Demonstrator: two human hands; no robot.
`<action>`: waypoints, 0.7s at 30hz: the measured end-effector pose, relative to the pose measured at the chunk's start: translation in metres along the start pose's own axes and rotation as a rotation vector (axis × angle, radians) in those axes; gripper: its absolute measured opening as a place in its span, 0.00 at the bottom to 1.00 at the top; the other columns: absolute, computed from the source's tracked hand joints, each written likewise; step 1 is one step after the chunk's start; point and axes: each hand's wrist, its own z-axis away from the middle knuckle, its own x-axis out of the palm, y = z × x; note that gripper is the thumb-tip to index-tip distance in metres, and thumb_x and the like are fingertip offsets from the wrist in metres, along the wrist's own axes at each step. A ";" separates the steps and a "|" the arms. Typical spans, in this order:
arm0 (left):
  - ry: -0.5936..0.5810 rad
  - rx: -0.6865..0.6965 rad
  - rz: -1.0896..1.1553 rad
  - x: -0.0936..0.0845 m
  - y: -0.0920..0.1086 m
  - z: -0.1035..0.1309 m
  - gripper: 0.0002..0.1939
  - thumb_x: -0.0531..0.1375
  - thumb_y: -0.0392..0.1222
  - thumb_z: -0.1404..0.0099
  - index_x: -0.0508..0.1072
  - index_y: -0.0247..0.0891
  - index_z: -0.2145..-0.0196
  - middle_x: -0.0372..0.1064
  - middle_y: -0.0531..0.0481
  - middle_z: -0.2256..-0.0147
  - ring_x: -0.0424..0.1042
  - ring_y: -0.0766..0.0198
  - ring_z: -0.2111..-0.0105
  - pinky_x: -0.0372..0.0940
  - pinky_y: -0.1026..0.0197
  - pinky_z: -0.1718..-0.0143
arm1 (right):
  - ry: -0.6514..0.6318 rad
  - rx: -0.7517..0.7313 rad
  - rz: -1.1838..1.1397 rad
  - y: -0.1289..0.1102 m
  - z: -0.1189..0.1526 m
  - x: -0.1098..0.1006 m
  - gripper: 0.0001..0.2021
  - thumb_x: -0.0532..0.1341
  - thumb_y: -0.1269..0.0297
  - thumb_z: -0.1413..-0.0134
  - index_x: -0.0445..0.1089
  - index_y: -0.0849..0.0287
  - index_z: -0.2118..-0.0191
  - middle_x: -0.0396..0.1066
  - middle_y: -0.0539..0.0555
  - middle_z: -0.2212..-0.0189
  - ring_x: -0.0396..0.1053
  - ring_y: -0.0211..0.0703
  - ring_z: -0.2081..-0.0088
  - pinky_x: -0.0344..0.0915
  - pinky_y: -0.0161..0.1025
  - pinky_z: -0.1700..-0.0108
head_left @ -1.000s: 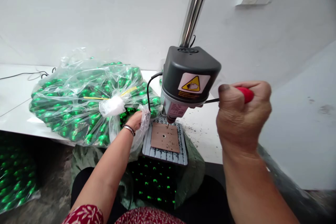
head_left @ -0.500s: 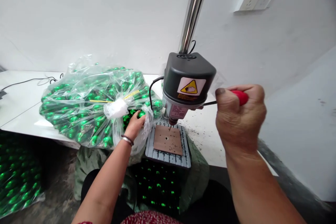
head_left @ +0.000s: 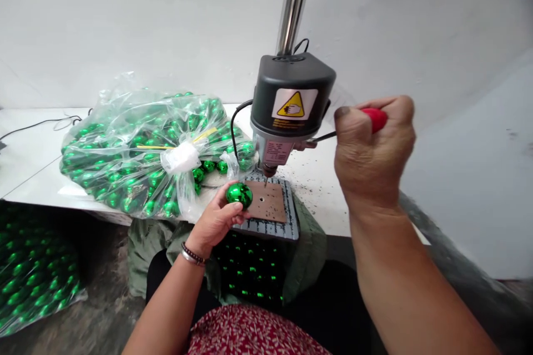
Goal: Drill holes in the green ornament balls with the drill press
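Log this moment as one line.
left hand: holds green ball beside drill plate | right hand: grips red lever handle | bag of green balls: on table

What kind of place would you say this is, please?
Probably a small workshop making ornaments: a bench drill press on a white table, and a plastic bag full of shiny green balls.

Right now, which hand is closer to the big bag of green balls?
Left. The left hand sits just beside the bag, holding one green ball; the right hand grips the red handle far across.
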 end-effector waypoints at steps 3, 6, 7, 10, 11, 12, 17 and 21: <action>0.070 -0.058 -0.159 0.012 -0.009 -0.012 0.35 0.72 0.48 0.45 0.67 0.41 0.43 0.74 0.49 0.58 0.77 0.67 0.71 0.63 0.68 0.74 | -0.021 -0.002 -0.017 -0.001 0.001 0.001 0.11 0.59 0.56 0.46 0.59 0.58 0.68 0.60 0.45 0.74 0.57 0.29 0.72 0.59 0.32 0.67; 0.125 -0.085 -0.298 0.020 -0.013 -0.027 0.27 0.68 0.47 0.40 0.69 0.38 0.46 0.74 0.47 0.56 0.76 0.69 0.73 0.61 0.69 0.77 | -0.008 0.008 0.046 -0.002 -0.001 0.001 0.10 0.59 0.61 0.43 0.57 0.58 0.68 0.57 0.44 0.74 0.55 0.27 0.72 0.58 0.30 0.66; 0.129 -0.096 -0.328 0.021 -0.014 -0.032 0.26 0.68 0.46 0.40 0.70 0.37 0.46 0.74 0.46 0.56 0.76 0.70 0.74 0.61 0.70 0.77 | -0.015 0.012 0.071 -0.002 -0.003 0.002 0.10 0.59 0.62 0.41 0.56 0.58 0.68 0.56 0.43 0.74 0.54 0.27 0.72 0.58 0.29 0.65; 0.118 -0.142 -0.384 0.026 -0.013 -0.043 0.24 0.67 0.45 0.38 0.71 0.36 0.47 0.75 0.44 0.55 0.76 0.71 0.75 0.60 0.71 0.79 | -0.093 0.035 0.138 -0.006 -0.014 0.003 0.12 0.57 0.62 0.38 0.54 0.58 0.68 0.51 0.42 0.74 0.52 0.25 0.72 0.58 0.29 0.62; 0.118 -0.151 -0.401 0.028 -0.012 -0.046 0.23 0.67 0.44 0.37 0.71 0.36 0.46 0.75 0.44 0.55 0.76 0.71 0.75 0.60 0.72 0.80 | -0.123 0.051 0.160 -0.008 -0.019 0.004 0.12 0.57 0.62 0.37 0.53 0.58 0.69 0.50 0.42 0.75 0.52 0.25 0.72 0.58 0.29 0.61; 0.120 -0.156 -0.417 0.030 -0.012 -0.047 0.23 0.66 0.43 0.37 0.71 0.36 0.46 0.75 0.44 0.55 0.76 0.71 0.75 0.60 0.72 0.80 | -0.148 0.073 0.182 -0.010 -0.025 0.006 0.12 0.56 0.62 0.37 0.53 0.58 0.70 0.49 0.41 0.75 0.53 0.25 0.72 0.58 0.29 0.59; 0.131 -0.163 -0.455 0.037 -0.010 -0.050 0.25 0.67 0.42 0.36 0.69 0.36 0.43 0.75 0.44 0.56 0.77 0.69 0.74 0.63 0.72 0.79 | -0.214 0.191 0.280 -0.018 -0.046 0.013 0.15 0.54 0.62 0.36 0.50 0.58 0.73 0.48 0.42 0.77 0.58 0.26 0.69 0.58 0.32 0.53; 0.109 -0.179 -0.436 0.036 -0.010 -0.051 0.28 0.66 0.41 0.36 0.66 0.38 0.40 0.75 0.45 0.57 0.78 0.69 0.73 0.71 0.68 0.72 | -0.210 0.189 0.228 -0.017 -0.047 0.014 0.15 0.55 0.62 0.36 0.50 0.57 0.73 0.49 0.42 0.78 0.53 0.26 0.71 0.58 0.33 0.55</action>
